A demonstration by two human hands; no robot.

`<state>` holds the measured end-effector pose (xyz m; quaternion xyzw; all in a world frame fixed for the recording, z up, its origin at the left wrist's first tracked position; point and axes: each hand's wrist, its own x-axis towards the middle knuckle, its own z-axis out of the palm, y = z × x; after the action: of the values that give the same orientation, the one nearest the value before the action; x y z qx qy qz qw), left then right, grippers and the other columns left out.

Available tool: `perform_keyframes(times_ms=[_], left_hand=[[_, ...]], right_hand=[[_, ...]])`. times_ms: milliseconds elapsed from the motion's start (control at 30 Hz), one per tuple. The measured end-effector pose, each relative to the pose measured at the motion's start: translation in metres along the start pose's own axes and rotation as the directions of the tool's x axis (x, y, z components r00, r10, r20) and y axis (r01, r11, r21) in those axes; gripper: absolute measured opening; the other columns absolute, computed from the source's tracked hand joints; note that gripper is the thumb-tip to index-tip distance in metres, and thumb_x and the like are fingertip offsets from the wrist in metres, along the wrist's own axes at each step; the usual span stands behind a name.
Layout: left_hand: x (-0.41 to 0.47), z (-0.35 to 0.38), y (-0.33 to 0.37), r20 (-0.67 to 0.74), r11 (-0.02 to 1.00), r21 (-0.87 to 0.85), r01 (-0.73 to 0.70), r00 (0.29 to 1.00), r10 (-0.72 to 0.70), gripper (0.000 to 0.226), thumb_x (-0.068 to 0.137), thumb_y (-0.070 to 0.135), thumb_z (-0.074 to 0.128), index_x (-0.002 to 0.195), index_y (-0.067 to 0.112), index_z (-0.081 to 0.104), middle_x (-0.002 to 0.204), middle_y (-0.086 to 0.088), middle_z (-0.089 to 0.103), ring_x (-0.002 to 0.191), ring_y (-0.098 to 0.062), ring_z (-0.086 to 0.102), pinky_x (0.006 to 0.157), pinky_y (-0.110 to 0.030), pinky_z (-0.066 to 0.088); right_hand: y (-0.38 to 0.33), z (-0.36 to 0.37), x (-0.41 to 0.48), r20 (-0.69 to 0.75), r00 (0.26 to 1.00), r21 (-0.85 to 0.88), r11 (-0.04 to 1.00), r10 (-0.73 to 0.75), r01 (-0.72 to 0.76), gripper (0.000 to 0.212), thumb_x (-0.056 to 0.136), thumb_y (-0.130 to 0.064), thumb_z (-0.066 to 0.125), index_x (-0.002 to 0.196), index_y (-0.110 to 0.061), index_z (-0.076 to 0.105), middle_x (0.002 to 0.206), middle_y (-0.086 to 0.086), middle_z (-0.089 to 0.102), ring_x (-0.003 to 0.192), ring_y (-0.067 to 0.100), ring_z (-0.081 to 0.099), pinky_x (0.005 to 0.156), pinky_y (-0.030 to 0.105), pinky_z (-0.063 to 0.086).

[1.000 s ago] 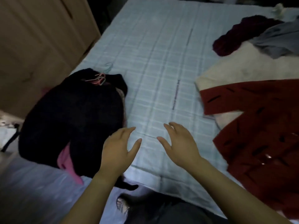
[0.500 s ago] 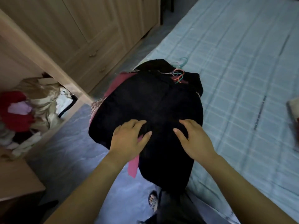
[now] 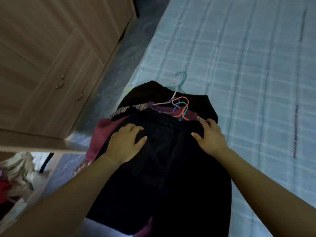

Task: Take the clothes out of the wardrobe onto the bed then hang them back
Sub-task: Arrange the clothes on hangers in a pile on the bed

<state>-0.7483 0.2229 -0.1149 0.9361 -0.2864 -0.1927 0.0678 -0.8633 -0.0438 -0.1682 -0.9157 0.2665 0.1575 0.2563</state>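
Note:
A pile of dark clothes (image 3: 164,168) lies over the left edge of the bed (image 3: 248,82), a black garment on top and maroon and patterned pieces beneath. Several coloured hangers (image 3: 179,103) stick out at the pile's far end. My left hand (image 3: 126,144) rests flat on the black garment's upper left, fingers spread. My right hand (image 3: 211,137) lies on its upper right near the hangers; its fingers bend slightly over the fabric edge.
The wooden wardrobe (image 3: 51,65) with closed doors and small handles stands at the left. Its open section at the lower left shows crumpled clothes (image 3: 15,177). A strip of grey floor (image 3: 119,65) runs between wardrobe and bed.
The view swung left from the bed's middle to the dark pile. Both hands moved from above the sheet onto the black garment and slid up toward the hangers.

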Motion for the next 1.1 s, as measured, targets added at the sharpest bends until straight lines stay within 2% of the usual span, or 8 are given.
perform_keyframes(times_ms=[167, 267, 333, 500, 633, 767, 933, 1100], left_hand=[[0.067, 0.018, -0.023, -0.015, 0.998, 0.024, 0.06, 0.998, -0.06, 0.054, 0.092, 0.047, 0.046, 0.138, 0.018, 0.043, 0.144, -0.01, 0.038, 0.132, -0.03, 0.036, 0.101, -0.05, 0.038], [0.089, 0.03, -0.029, 0.127, 0.993, 0.016, 0.117, 0.985, -0.118, 0.06, 0.094, 0.049, 0.041, 0.145, 0.019, 0.03, 0.149, -0.011, 0.031, 0.134, -0.031, 0.031, 0.104, -0.052, 0.033], [0.093, 0.031, -0.028, 0.185, 0.992, -0.038, 0.119, 0.976, -0.11, 0.06, 0.095, 0.047, 0.042, 0.144, 0.017, 0.029, 0.144, -0.014, 0.035, 0.127, -0.034, 0.036, 0.101, -0.048, 0.037], [0.069, 0.006, -0.026, 0.058, 0.97, -0.243, -0.026, 0.997, 0.042, 0.046, 0.09, 0.039, 0.056, 0.126, 0.014, 0.044, 0.118, -0.013, 0.052, 0.104, -0.03, 0.051, 0.081, -0.04, 0.045], [0.019, -0.02, -0.033, -0.007, 0.925, -0.355, -0.136, 0.99, 0.143, 0.042, 0.09, 0.035, 0.056, 0.126, 0.015, 0.047, 0.12, -0.005, 0.053, 0.109, -0.022, 0.052, 0.08, -0.027, 0.038], [-0.035, -0.04, -0.033, -0.112, 0.871, -0.437, -0.227, 0.974, 0.198, 0.038, 0.088, 0.027, 0.061, 0.123, 0.018, 0.049, 0.118, 0.0, 0.054, 0.11, -0.02, 0.052, 0.086, -0.03, 0.039], [-0.102, -0.053, -0.029, -0.203, 0.816, -0.442, -0.374, 0.927, 0.316, 0.037, 0.084, 0.02, 0.066, 0.118, 0.02, 0.052, 0.113, -0.001, 0.058, 0.107, -0.026, 0.054, 0.092, -0.049, 0.044], [-0.146, -0.065, 0.016, -0.184, 0.72, -0.471, -0.509, 0.855, 0.484, 0.04, 0.08, 0.022, 0.072, 0.116, 0.022, 0.055, 0.109, 0.008, 0.053, 0.103, -0.012, 0.051, 0.088, -0.026, 0.04]], right_hand=[[0.007, 0.02, 0.037, 0.095, 0.981, 0.087, 0.98, 0.169, -0.177, 0.076, 0.085, -0.055, 0.054, 0.147, -0.026, 0.021, 0.148, 0.017, 0.023, 0.13, 0.037, 0.034, 0.102, 0.051, 0.038], [0.012, 0.026, 0.03, 0.029, 0.979, 0.079, 0.976, 0.202, -0.204, 0.071, 0.085, -0.057, 0.053, 0.144, -0.029, 0.026, 0.141, 0.016, 0.032, 0.122, 0.036, 0.044, 0.095, 0.049, 0.044], [0.01, 0.024, 0.02, -0.032, 0.975, 0.077, 0.973, 0.219, -0.216, 0.061, 0.086, -0.052, 0.054, 0.139, -0.028, 0.036, 0.131, 0.017, 0.04, 0.113, 0.036, 0.049, 0.089, 0.045, 0.047], [-0.002, 0.003, -0.027, -0.142, 0.976, 0.238, 0.963, 0.165, -0.128, 0.029, 0.088, -0.036, 0.061, 0.113, -0.02, 0.057, 0.1, 0.002, 0.051, 0.096, 0.025, 0.054, 0.069, 0.027, 0.034], [-0.023, -0.009, -0.087, -0.29, 0.95, 0.308, 0.951, 0.116, -0.022, 0.02, 0.086, -0.033, 0.063, 0.104, -0.024, 0.061, 0.095, -0.004, 0.054, 0.087, 0.015, 0.054, 0.07, 0.025, 0.036], [-0.053, -0.01, -0.162, -0.44, 0.881, 0.345, 0.939, 0.173, -0.012, 0.015, 0.084, -0.03, 0.065, 0.097, -0.024, 0.062, 0.09, -0.006, 0.054, 0.08, 0.009, 0.053, 0.068, 0.015, 0.037], [-0.08, -0.003, -0.274, -0.579, 0.777, 0.399, 0.917, 0.247, 0.006, 0.005, 0.083, -0.023, 0.067, 0.088, -0.024, 0.065, 0.085, -0.009, 0.053, 0.077, 0.005, 0.055, 0.068, 0.014, 0.04], [-0.058, -0.002, -0.368, -0.694, 0.629, 0.431, 0.902, 0.349, -0.025, 0.01, 0.079, -0.012, 0.072, 0.084, -0.018, 0.066, 0.081, -0.002, 0.056, 0.081, -0.002, 0.055, 0.076, 0.008, 0.038]])
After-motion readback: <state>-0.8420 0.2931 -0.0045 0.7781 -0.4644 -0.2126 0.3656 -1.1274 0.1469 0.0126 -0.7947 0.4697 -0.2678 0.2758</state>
